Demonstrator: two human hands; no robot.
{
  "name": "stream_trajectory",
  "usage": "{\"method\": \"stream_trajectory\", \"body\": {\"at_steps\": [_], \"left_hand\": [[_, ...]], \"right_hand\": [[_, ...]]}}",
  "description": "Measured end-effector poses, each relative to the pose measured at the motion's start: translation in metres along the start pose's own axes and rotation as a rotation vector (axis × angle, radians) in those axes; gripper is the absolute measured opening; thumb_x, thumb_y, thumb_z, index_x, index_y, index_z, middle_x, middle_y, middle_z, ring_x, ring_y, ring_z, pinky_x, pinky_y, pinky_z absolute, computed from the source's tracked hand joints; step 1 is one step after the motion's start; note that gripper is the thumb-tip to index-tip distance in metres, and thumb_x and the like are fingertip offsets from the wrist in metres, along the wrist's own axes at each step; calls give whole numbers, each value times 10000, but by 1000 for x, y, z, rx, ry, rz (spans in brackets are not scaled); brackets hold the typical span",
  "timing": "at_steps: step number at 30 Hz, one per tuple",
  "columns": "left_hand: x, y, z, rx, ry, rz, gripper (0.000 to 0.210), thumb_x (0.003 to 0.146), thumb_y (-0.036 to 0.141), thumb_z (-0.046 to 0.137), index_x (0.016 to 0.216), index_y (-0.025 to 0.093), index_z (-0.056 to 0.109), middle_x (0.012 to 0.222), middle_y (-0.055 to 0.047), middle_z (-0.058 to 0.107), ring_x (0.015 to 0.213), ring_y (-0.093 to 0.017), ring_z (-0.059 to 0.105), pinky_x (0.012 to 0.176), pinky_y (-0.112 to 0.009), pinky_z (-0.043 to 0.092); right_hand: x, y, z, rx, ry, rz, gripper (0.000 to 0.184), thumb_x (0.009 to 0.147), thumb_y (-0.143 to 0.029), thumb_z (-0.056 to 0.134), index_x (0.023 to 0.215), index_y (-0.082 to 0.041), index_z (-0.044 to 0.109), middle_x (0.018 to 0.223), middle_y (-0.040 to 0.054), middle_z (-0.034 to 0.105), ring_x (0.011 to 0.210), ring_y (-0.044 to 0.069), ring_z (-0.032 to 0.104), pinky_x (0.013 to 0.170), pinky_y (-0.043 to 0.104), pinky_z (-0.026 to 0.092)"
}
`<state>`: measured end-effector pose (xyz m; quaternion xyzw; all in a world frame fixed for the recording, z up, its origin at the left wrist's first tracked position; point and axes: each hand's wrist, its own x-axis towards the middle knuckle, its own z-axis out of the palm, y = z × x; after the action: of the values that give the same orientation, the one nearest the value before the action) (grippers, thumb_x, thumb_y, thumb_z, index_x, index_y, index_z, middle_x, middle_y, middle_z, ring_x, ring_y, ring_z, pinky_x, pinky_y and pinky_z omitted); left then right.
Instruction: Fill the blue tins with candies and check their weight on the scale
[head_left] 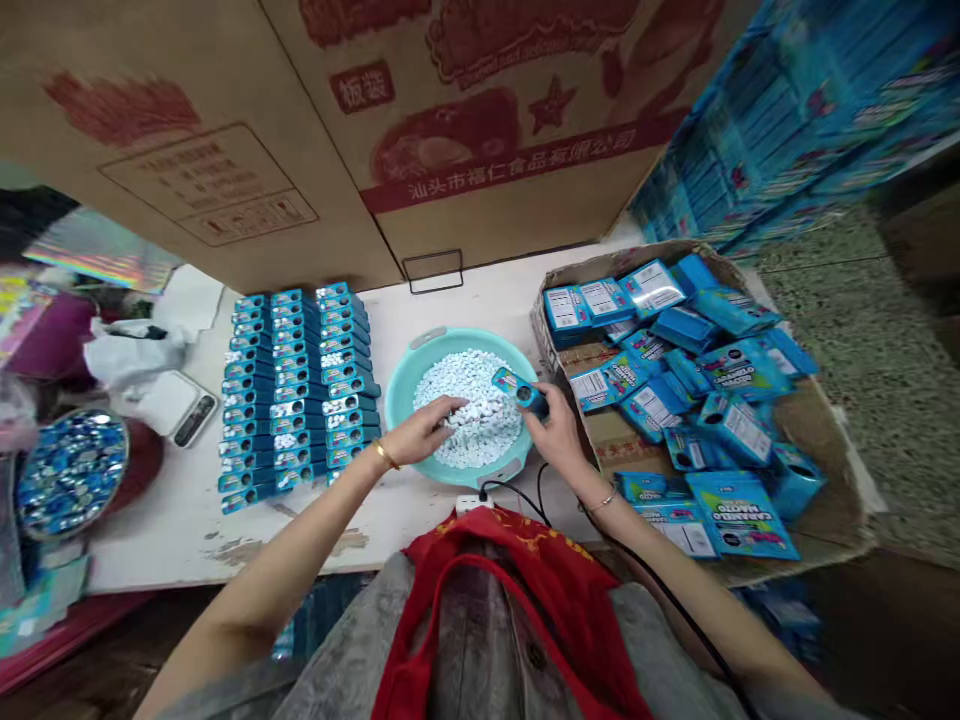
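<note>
I am pinching candies (pixel 480 400) in the basin (pixel 409 370) with my left hand (pixel 420 432), my right hand (pixel 551 420) gripping an open box (pixel 519 390) over it; three rows (pixel 296 385) are standing filled on the counter (pixel 450 290), many flat boxes (pixel 705 400) still waiting.

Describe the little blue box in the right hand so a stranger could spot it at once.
Find the round teal basin of small white pieces in the middle of the white table. At its right rim the right hand holds a small blue box. Unlike the boxes in the cardboard tray, it is raised over the basin.
</note>
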<state>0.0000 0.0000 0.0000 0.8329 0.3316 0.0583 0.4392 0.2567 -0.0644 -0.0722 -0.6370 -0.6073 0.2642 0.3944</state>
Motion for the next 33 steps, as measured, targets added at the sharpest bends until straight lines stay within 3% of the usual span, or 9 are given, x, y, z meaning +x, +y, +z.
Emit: {"method": "stream_trajectory", "body": {"at_steps": [6,9,14,17,20,23,25,28,33], "left_hand": [[16,45,-38,378,-187,-84,389,888,66,407,1264,142,472,1161,-120,586,1101,-223,578,932,-372,495],[29,82,-37,651,-310,-198,498,854,-1,388,1334,125,435,1136,-134,593,992,-237,632,793,-355,530],[32,124,-32,860,-289,-199,498,937,63,312,1430,130,339,1184,-163,568,922,-240,652,691,-345,528],[29,98,-38,803,-195,-226,432,929,61,344,1342,149,436,1093,-116,585,914,-211,635,716,-316,517],[34,31,-33,692,-22,-335,416,895,30,362,1268,162,490,1098,-106,562,932,-202,606,778,-322,508],[50,-38,-5,585,4,-435,418,875,-1,339,1235,121,512,1146,-147,540,1027,-240,566,877,-383,492],[63,-67,21,546,-4,-428,414,894,11,315,1244,118,507,1191,-163,524,1099,-261,531,935,-423,470],[73,-82,58,473,-27,-361,392,930,54,305,1267,124,491,1260,-170,505,1167,-267,488,1011,-451,426],[59,-71,101,297,-105,-236,422,871,14,382,1250,142,515,1244,-148,553,1171,-255,500,1046,-437,412]], "right_hand": [[-3,-9,18,-26,-80,-136,412,781,-88,486,1174,-203,528,1157,131,604,1128,296,549,997,506,461],[-7,-11,25,-29,-101,-178,415,789,-89,486,1188,-201,522,1160,138,605,1127,301,547,1004,523,456],[-10,-10,31,34,-91,-172,421,799,-96,484,1199,-225,510,1162,124,611,1130,288,554,1012,527,453],[-9,-6,29,59,-60,-124,415,794,-99,481,1191,-215,516,1164,130,611,1131,287,558,1023,532,439],[-6,-1,23,56,-4,-67,408,802,-116,489,1197,-215,516,1174,127,614,1133,289,561,1038,546,409],[-1,3,18,76,51,-15,368,826,-164,522,1191,-214,521,1153,121,622,1100,279,579,982,504,455],[2,3,15,99,72,15,339,837,-197,547,1175,-213,529,1124,112,627,1062,266,593,937,465,483],[5,0,14,120,86,54,302,847,-241,582,1144,-209,538,1088,101,633,1016,252,602,903,432,495],[7,-1,12,158,109,107,296,841,-321,637,1100,-219,536,1012,72,639,934,230,607,842,388,506]]}}
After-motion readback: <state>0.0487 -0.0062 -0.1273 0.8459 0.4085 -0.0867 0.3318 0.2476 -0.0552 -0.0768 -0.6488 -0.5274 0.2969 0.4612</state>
